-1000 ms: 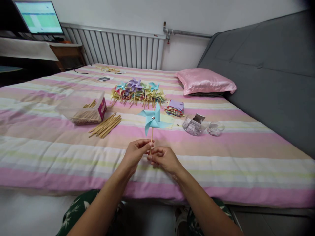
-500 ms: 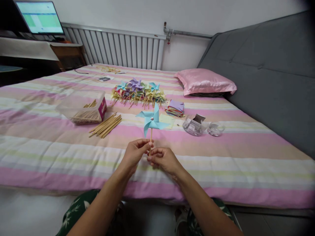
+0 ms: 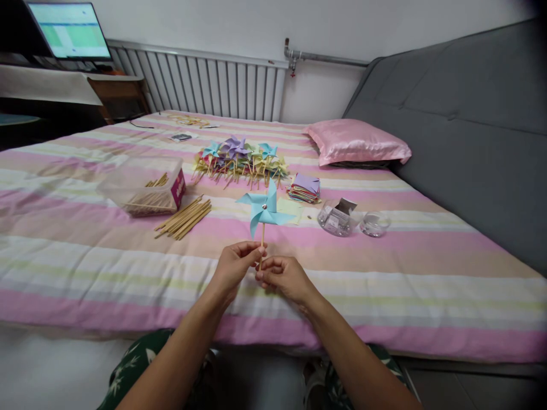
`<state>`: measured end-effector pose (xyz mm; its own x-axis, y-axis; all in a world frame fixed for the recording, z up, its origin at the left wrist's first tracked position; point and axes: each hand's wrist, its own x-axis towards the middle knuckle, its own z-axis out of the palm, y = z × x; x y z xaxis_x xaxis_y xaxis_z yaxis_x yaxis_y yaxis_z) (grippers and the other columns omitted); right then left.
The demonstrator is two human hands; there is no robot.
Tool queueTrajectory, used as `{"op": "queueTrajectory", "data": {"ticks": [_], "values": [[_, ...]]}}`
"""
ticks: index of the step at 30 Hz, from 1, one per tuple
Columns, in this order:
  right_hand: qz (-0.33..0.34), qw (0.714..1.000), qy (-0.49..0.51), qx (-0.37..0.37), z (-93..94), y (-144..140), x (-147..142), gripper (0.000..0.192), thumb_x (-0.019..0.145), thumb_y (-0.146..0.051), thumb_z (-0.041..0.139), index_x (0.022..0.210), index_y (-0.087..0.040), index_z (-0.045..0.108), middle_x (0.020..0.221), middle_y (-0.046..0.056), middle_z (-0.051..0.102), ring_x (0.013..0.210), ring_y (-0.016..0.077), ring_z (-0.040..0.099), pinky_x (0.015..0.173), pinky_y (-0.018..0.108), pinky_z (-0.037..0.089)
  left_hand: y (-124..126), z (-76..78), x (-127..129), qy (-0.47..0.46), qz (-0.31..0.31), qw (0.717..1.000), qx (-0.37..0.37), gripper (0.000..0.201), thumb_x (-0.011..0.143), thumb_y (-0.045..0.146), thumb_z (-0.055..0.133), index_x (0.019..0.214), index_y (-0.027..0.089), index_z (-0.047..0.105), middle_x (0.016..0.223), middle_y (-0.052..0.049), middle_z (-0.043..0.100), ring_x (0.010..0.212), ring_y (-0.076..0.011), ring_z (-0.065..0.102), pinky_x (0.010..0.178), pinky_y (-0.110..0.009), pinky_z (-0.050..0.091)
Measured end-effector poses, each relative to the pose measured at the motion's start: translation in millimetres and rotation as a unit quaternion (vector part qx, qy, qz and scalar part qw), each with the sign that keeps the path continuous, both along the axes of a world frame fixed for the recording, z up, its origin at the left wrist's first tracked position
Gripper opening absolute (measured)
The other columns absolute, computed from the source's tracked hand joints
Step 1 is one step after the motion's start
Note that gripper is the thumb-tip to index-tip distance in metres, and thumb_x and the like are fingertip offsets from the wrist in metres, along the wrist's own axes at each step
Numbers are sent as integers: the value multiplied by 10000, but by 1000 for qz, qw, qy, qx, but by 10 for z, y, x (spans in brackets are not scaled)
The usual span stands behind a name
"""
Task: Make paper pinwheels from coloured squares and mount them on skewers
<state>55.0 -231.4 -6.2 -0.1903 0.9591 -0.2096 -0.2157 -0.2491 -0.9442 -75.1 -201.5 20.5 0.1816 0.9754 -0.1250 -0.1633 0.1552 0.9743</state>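
Note:
A light-blue paper pinwheel (image 3: 265, 209) with a silvery centre pin stands upright on a thin wooden stick (image 3: 262, 234). My left hand (image 3: 236, 265) pinches the stick just below the blades. Lower down, the fingertips of my right hand (image 3: 285, 277) are closed on the same stick. Beyond them lies a pile of pinwheels (image 3: 239, 159) in purple, blue, yellow and other colours. A bundle of loose wooden sticks (image 3: 183, 217) rests to the left of my hands. Pale yellow paper (image 3: 294, 210) lies flat behind the blue blades, partly hidden.
On the striped bed (image 3: 384, 296) are a clear plastic box (image 3: 123, 196) of sticks, a stack of coloured paper (image 3: 305, 189), a clear container (image 3: 334, 221), a small round dish (image 3: 373, 226) with tiny shiny pieces, and a pink pillow (image 3: 356, 142). A grey headboard (image 3: 461, 114) bounds the right.

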Motion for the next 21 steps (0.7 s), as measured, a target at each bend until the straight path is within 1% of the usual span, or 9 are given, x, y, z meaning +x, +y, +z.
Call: {"op": "queueTrajectory", "data": {"ticks": [21], "values": [[0,1000,-7,5,-13,11,2,321,525,-380,786,661,-138,626,654,20,643,502,96,549,503,236,401,-1,-6,-7,4,-3,1000,-1,206,608,267,751,733,112,700,655,-22,656,557,-86,524,563,-213,407]]}}
